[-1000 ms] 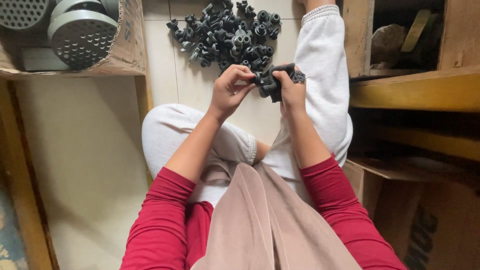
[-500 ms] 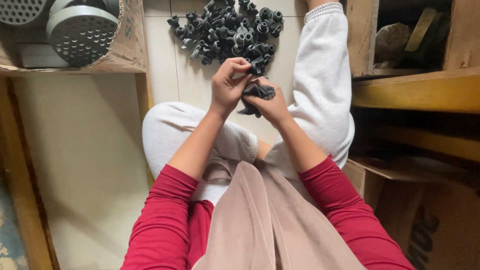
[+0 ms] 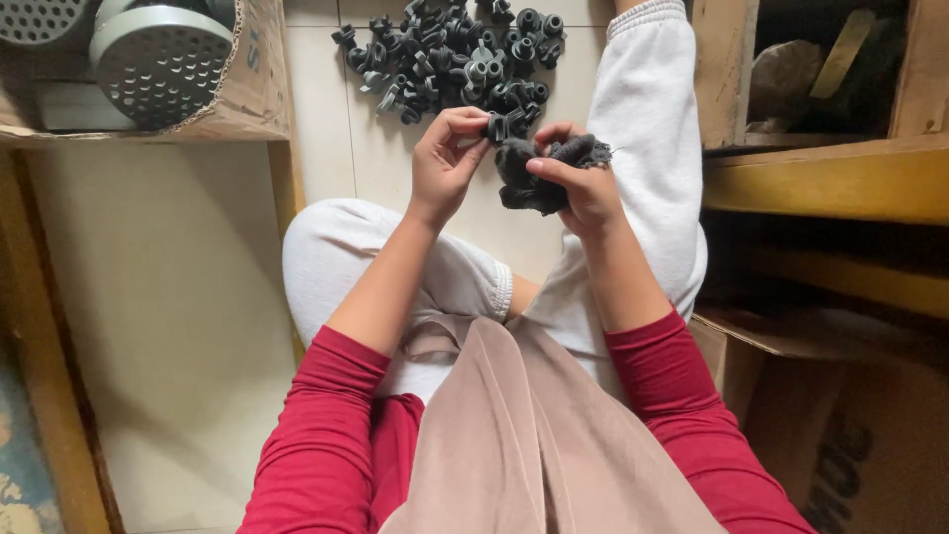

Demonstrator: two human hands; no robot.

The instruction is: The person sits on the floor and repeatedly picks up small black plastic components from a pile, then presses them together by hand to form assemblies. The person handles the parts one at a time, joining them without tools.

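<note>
Dark grey rubber parts (image 3: 539,173), a small bunch of them, sit clutched in the right hand (image 3: 583,188), whose fingers curl around the bunch while the thumb presses over its top. Just beside it, the left hand (image 3: 445,163) pinches a single small grey piece (image 3: 497,129) between thumb and fingertips, holding it against the upper edge of the bunch. Both hands hover above the tiled floor (image 3: 326,109), between the person's white-trousered knees (image 3: 341,252). Near the far edge of the floor, just beyond the hands, lies a loose pile of the same dark parts (image 3: 450,54). A cardboard box (image 3: 259,79) at the floor's far left corner holds round perforated metal discs (image 3: 158,59). Wooden shelving (image 3: 820,178) runs along the right side, and another cardboard box (image 3: 840,415) stands near the right elbow. Red sleeves (image 3: 326,435) cover both upper arms.
</note>
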